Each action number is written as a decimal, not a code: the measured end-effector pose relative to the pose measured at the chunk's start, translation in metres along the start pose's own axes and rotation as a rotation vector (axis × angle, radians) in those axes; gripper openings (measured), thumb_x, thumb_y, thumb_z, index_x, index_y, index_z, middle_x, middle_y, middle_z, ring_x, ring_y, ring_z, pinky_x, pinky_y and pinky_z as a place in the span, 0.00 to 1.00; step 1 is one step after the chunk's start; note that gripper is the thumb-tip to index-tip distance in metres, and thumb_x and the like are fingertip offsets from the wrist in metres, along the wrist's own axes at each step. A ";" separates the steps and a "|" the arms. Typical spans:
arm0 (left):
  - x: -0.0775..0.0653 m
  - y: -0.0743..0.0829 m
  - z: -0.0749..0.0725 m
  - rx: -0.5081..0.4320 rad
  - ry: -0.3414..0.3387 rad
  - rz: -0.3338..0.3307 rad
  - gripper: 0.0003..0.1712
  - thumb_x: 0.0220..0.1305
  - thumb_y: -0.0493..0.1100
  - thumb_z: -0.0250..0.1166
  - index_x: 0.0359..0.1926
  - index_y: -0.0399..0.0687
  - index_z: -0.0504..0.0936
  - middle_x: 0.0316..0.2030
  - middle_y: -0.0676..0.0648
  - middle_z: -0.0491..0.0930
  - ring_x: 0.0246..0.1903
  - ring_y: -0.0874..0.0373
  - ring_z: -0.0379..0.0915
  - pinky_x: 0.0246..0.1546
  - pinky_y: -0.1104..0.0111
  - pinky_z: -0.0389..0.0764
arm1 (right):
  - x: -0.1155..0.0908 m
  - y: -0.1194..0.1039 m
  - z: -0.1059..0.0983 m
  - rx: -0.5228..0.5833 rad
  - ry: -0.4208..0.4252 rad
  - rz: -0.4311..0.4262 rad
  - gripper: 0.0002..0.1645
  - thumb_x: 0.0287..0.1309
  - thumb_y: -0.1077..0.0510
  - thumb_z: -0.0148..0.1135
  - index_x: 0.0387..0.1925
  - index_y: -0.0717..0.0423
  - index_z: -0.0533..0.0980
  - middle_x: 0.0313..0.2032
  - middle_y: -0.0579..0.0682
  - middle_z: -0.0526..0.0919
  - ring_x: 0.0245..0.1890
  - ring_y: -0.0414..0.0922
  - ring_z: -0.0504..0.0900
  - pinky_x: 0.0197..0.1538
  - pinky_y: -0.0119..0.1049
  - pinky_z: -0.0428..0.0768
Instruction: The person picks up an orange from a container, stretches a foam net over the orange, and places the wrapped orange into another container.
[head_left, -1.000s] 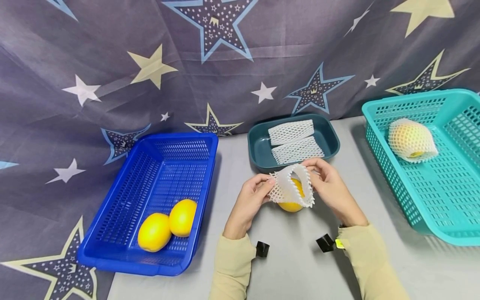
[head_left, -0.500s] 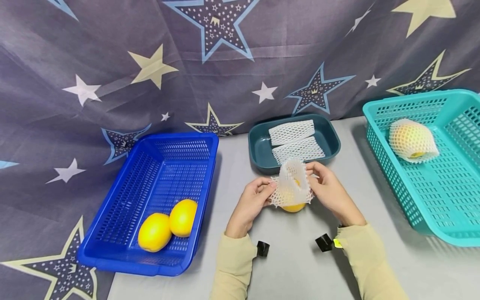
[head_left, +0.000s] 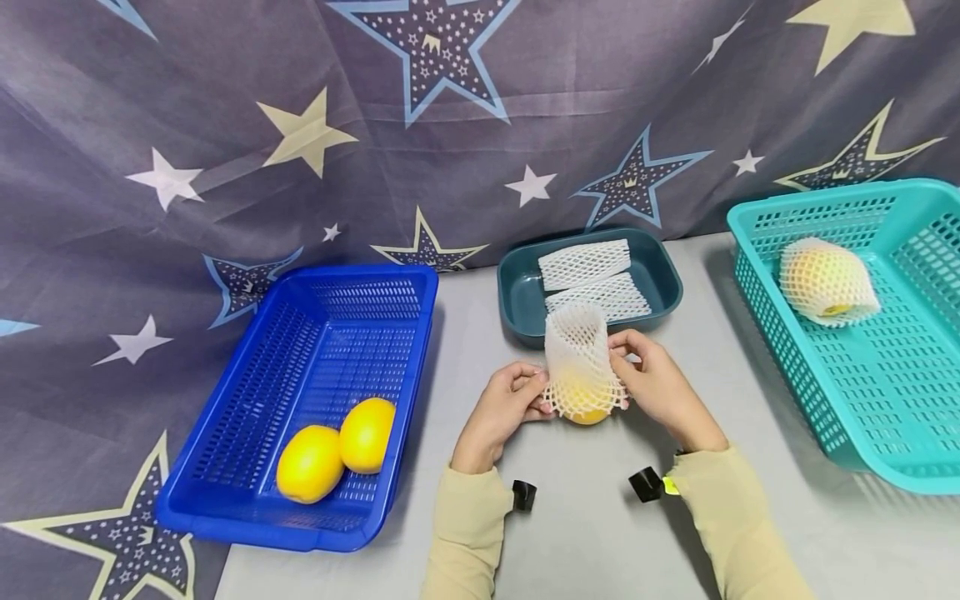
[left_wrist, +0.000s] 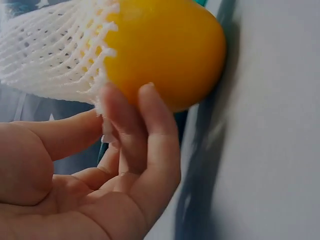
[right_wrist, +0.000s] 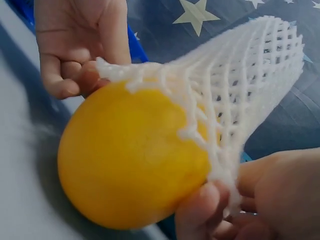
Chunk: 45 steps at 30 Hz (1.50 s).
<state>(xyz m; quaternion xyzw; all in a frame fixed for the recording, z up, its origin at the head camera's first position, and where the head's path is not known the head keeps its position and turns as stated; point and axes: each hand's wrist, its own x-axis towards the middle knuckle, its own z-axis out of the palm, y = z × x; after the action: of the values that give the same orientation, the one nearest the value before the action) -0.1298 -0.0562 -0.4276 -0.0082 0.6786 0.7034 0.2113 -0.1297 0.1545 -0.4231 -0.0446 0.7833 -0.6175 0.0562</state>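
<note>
A white foam net sleeve (head_left: 578,350) stands over the upper part of a yellow-orange fruit (right_wrist: 135,155), which rests on the table. The sleeve's lower edge is stretched round the fruit, whose bottom part stays bare. On one side my left hand (head_left: 504,408) pinches that edge between thumb and fingers, its fingertips close against the fruit in the left wrist view. Opposite it, my right hand (head_left: 660,383) pinches the other side of the edge, with a fingertip touching the fruit in the right wrist view.
Behind the hands, a dark teal tray (head_left: 517,304) holds two flat net sleeves (head_left: 585,265). A blue basket (head_left: 240,529) with two yellow fruits (head_left: 309,464) stands at left. At right, a turquoise basket (head_left: 795,375) holds a fruit in a net sleeve (head_left: 825,282).
The sleeve has gone from lying tilted with its opening towards me to standing upright over the fruit. Its edge has been drawn down round the fruit, both hands keeping their pinch.
</note>
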 end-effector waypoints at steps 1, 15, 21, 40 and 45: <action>-0.001 0.000 0.000 0.014 0.003 0.000 0.14 0.67 0.38 0.54 0.45 0.28 0.71 0.25 0.46 0.76 0.22 0.59 0.75 0.37 0.56 0.80 | 0.000 0.001 0.000 0.007 -0.008 0.006 0.11 0.65 0.63 0.48 0.46 0.66 0.68 0.36 0.59 0.70 0.19 0.41 0.74 0.20 0.38 0.76; 0.004 -0.009 -0.001 0.101 0.027 0.007 0.13 0.64 0.32 0.55 0.47 0.27 0.68 0.29 0.41 0.75 0.23 0.56 0.74 0.36 0.55 0.80 | -0.004 0.004 -0.009 -0.005 -0.131 0.088 0.12 0.66 0.66 0.44 0.47 0.69 0.66 0.33 0.58 0.68 0.22 0.45 0.74 0.25 0.42 0.80; 0.004 -0.011 0.001 0.181 0.048 0.030 0.11 0.62 0.31 0.56 0.45 0.29 0.69 0.27 0.43 0.75 0.21 0.57 0.74 0.31 0.61 0.81 | -0.004 0.007 -0.011 -0.056 -0.144 0.098 0.12 0.64 0.67 0.43 0.48 0.70 0.65 0.33 0.59 0.69 0.22 0.48 0.76 0.25 0.41 0.81; -0.003 -0.001 0.002 0.593 0.152 0.113 0.09 0.61 0.40 0.59 0.42 0.42 0.76 0.29 0.49 0.79 0.29 0.58 0.78 0.34 0.68 0.77 | -0.005 0.006 -0.017 -0.338 -0.155 0.053 0.12 0.65 0.62 0.46 0.46 0.65 0.70 0.29 0.54 0.77 0.21 0.46 0.78 0.26 0.37 0.78; -0.006 0.010 0.000 0.531 0.207 0.274 0.18 0.67 0.44 0.53 0.55 0.41 0.70 0.43 0.47 0.78 0.42 0.59 0.76 0.46 0.66 0.75 | -0.007 -0.005 -0.023 -0.352 -0.064 -0.060 0.13 0.65 0.54 0.51 0.43 0.59 0.74 0.33 0.55 0.79 0.29 0.49 0.79 0.31 0.38 0.77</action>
<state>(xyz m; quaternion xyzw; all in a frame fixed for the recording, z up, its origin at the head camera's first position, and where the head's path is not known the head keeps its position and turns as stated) -0.1269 -0.0578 -0.4167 0.0673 0.8511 0.5192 0.0393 -0.1261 0.1762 -0.4126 -0.0965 0.8754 -0.4706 0.0539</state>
